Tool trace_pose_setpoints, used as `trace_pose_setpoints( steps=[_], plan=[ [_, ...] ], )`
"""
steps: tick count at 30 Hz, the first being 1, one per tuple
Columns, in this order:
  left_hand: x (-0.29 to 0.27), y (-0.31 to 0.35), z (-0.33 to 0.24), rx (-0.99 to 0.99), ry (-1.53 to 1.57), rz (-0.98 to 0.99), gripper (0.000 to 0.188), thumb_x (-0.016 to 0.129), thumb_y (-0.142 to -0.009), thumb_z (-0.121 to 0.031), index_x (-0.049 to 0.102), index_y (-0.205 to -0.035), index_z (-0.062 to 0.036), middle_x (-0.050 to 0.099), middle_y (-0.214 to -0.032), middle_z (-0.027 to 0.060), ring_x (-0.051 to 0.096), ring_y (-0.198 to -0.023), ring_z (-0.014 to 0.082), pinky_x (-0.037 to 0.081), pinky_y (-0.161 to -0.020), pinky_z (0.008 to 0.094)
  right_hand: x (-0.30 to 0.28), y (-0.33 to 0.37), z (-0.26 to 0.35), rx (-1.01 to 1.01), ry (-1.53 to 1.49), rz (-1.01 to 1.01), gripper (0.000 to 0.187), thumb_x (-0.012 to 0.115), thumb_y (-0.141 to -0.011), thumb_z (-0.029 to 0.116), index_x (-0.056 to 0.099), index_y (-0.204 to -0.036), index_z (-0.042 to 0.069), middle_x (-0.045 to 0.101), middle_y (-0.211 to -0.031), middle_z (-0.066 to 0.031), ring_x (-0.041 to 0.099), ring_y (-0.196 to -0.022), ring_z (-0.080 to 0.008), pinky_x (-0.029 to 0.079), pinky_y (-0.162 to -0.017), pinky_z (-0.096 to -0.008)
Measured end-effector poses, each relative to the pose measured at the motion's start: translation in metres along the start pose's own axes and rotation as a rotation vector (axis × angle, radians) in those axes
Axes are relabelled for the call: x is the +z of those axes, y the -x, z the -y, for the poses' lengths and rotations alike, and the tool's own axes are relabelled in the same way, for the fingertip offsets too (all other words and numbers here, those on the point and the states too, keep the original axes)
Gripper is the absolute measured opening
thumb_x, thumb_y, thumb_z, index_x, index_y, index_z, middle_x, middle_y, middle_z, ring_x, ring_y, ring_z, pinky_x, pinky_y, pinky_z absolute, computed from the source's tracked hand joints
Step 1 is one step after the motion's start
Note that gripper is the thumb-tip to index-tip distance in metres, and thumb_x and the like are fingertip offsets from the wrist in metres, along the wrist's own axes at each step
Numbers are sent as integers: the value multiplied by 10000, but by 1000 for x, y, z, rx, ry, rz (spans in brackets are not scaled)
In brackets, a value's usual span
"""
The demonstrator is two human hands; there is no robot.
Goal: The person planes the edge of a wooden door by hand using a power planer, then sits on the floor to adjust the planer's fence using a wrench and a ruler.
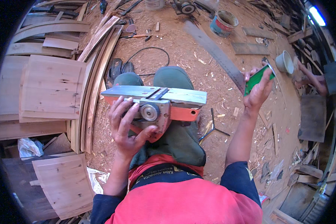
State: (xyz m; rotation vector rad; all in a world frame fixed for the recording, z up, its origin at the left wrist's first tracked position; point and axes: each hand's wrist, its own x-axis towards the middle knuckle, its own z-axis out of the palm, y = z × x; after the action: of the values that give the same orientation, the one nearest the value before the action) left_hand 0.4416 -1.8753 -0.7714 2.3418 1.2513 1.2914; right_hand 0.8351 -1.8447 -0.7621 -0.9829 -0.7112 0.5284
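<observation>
An orange electric hand planer (184, 96) lies upside down across my lap, its flat metal sole facing up and the slot for the cutter near the middle. My left hand (126, 125) grips its near side, fingers curled against the body beside a round pulley (149, 112). Out to the right, my right hand (259, 95) is closed round the green stock (254, 81) of a large square. Its long steel blade (216, 52) points away toward the upper left, apart from the planer.
Wood shavings cover the floor. Planks (97, 74) and wooden panels (50, 87) are stacked at my left. Ahead stand a paint-stained bucket (224, 23) and a motor-like machine (185, 6). A white tub (284, 62) is at the right. A black three-armed tool (214, 128) lies beside my leg.
</observation>
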Motion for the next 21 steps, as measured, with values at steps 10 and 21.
trace_pose_setpoints(
  steps=[10,21],
  plan=[
    [-13,37,19,-112,15,-94,667,843,-798,-398,613,-1318,-50,556,-1374,170,500,-1327,388,415,-1099,521,112,16,19,404,71,428,244,603,-1035,281,538,-1095,54,646,-810,-81,631,-628,-152,555,-525,-311],
    [-2,61,29,-190,63,-97,731,872,-772,-353,570,-1368,-55,510,-1425,182,509,-1318,378,430,-1091,500,127,26,9,500,72,484,259,575,-1049,316,502,-1046,68,629,-801,-88,602,-603,-148,539,-506,-314]
  ],
)
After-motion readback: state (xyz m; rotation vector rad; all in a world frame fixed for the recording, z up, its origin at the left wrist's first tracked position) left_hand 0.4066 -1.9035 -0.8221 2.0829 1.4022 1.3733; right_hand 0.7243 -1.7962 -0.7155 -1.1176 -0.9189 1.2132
